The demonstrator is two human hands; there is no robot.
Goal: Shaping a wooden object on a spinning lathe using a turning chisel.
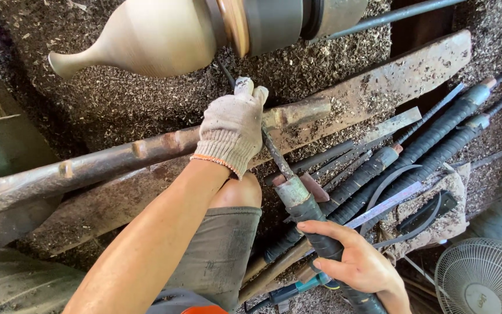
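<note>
I see my left hand (231,129) in a white knitted glove, closed over the metal shaft of a long turning tool (290,192) and pressing it onto the rusty rest bar (117,156). The glove hides the fingers, so I cannot say how tight the grip is. My right hand (357,261) is bare and wraps around the black taped handle of the same tool; the fingers curl around it, and the handle end is cut off at the bottom edge. The tool tip goes up behind the glove toward the pale wooden vase (146,36) on the lathe, but the contact point is dark and I cannot tell if it touches. The vase top is cut by the frame, and the chuck (274,20) on its right also. Beside the tool lie other wrapped tools (431,142), partly covered by wood shavings (117,99). A white fan (483,279) is cut off at the lower right corner.
</note>
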